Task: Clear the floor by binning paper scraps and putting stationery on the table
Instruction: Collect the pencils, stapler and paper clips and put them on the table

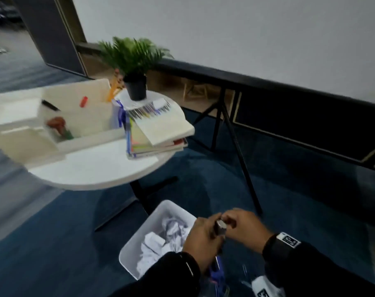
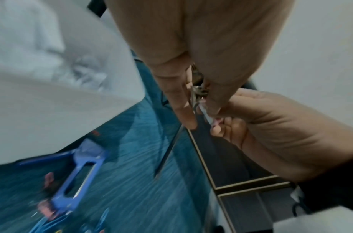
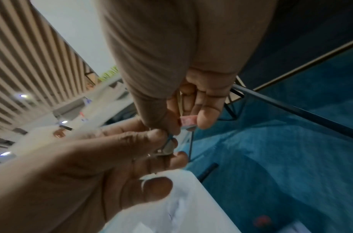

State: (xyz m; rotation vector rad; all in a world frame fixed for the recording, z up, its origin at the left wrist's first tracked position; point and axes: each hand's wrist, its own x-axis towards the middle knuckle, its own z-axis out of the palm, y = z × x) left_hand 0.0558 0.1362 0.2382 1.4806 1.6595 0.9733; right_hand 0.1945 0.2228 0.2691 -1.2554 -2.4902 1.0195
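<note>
Both hands meet at lower centre: left hand [image 1: 203, 239] and right hand [image 1: 244, 226] pinch a small metal stationery piece [image 1: 221, 226], its kind unclear, directly above the scrap-filled bin [image 1: 126, 249]. Risk: a loosened pinch would drop it among the paper, not onto the table [image 1: 92, 172] at left.

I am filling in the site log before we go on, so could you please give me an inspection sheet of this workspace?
Surface: round white table; blue carpet floor.
Job's things: white bin on the floor, crumpled paper scraps inside; blue stationery item lying on the carpet, blurred.
Clutter: white organiser box, stacked notebooks and potted plant on the table.
Grippers: left hand and right hand together pinch a small metallic object above the bin.
Cables: nothing seen.
Surroundings: white wall, dark bench on thin black legs.
</note>
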